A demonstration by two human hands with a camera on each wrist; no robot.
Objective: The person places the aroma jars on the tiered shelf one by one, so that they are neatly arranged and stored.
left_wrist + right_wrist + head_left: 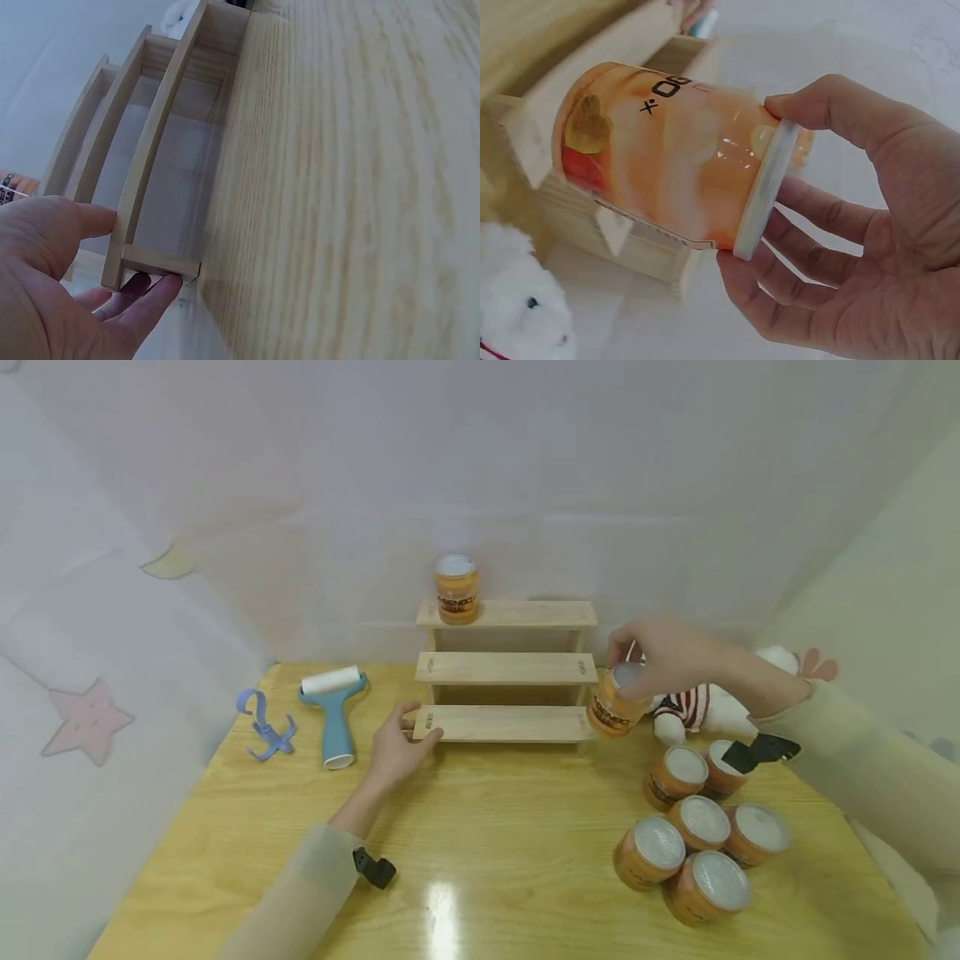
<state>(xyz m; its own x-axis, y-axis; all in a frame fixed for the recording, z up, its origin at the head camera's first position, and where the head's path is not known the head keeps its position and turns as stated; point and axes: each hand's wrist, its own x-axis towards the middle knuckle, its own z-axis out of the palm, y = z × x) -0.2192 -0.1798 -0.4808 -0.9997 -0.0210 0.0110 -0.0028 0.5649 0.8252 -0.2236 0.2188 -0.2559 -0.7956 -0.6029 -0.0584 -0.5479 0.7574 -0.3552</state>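
My right hand (660, 656) grips an orange can (617, 706) by its pale lidded end, just off the right end of a three-step wooden rack (506, 668). In the right wrist view the can (667, 161) lies tilted, thumb on one side of the rim and fingers on the other. My left hand (397, 743) holds the left end of the rack's lowest step. Seen from the left wrist, its thumb (94, 219) rests on the board and the fingers curl under the end support. Another orange can (457, 589) stands upright on the top step, at the left.
Several orange cans (705, 822) stand grouped on the table at the right. Behind my right forearm sits a white plush toy (720, 706) in a striped top. A blue lint roller (335, 718) and a purple hook-shaped piece (266, 727) lie to the left.
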